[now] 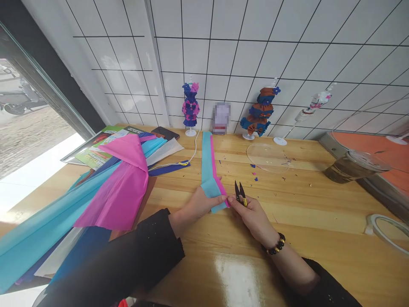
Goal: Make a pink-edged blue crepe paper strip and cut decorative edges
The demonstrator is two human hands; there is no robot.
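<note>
Wooden desk: blue strip already pink-edged, far part flat; my left hand pinches near end, right hand grips snips.

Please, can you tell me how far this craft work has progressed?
Seemingly done: the light-blue strip has a pink band along one edge, and small scraps suggest some cutting. In hand: the left hand holds the strip's near end; the right hand pinches the pink edge, also holding scissors. Probably left: shaping, since the far part lies flat.
</note>
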